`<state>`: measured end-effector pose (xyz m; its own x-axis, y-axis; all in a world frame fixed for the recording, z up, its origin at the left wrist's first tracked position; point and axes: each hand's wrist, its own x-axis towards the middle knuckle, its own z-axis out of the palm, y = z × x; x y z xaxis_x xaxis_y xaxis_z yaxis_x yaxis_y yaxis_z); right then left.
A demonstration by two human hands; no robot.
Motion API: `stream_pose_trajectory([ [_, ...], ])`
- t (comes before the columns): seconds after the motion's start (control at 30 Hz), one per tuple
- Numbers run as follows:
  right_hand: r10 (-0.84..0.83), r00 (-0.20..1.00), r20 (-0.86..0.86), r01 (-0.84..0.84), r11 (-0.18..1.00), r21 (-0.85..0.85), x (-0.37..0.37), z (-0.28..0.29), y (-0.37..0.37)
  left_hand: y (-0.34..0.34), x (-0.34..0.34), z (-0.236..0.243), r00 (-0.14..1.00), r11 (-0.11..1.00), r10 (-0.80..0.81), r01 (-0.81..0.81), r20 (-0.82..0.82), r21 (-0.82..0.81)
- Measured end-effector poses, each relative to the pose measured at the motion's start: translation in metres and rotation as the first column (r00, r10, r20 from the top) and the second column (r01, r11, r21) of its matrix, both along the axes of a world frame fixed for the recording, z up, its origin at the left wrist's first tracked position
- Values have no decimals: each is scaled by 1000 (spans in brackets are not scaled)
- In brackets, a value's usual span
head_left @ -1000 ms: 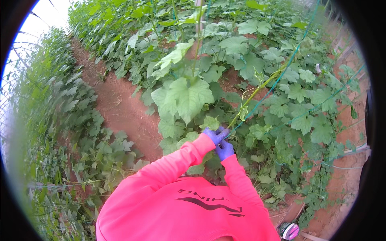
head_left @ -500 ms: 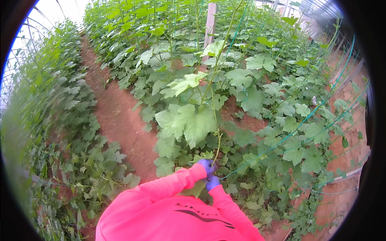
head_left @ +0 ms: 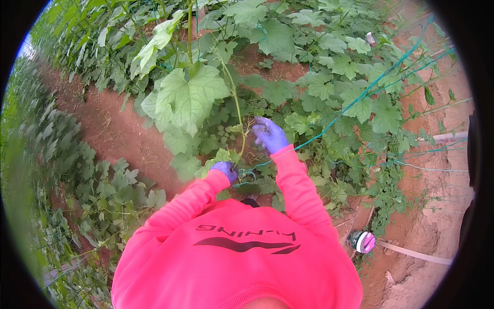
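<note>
A climbing vine stem (head_left: 235, 103) with broad lobed leaves rises in front of me. Low on it, my purple-gloved left hand (head_left: 225, 171) is closed around the stem, its fingertips partly hidden by a small leaf. My right hand (head_left: 270, 135), gloved the same, is just right of the stem, higher than the left. Its fingers are parted and slightly curled beside thin tendrils; I see nothing clearly held. A large pale green leaf (head_left: 188, 98) hangs left of the stem. Green twine (head_left: 334, 121) runs from near my hands up to the right.
Dense leafy plants (head_left: 278, 41) fill the far side, and another row (head_left: 110, 188) grows on the left. A reddish soil path (head_left: 118, 134) lies between them. At lower right, a small round container with a pink top (head_left: 365, 242) sits by the bare soil (head_left: 417, 242).
My view has tilted down. My right hand has come away from the left and moved up beside the stem, its fingers opening. The left hand remains low on the vine.
</note>
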<state>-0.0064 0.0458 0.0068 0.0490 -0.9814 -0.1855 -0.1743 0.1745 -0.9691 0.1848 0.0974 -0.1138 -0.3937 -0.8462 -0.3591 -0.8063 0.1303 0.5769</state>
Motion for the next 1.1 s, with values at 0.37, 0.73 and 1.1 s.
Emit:
stream_pose_trajectory([
  [0.37,33,999,-24,-32,999,28,19,-7,-28,18,6,-4,998,999,19,-16,58,-49],
  [0.73,111,978,174,-127,989,82,16,-8,-10,23,18,-31,994,996,87,-86,64,-18],
  [1.1,114,979,171,-131,987,89,19,-14,-5,27,27,-41,995,996,94,-93,45,-11],
])
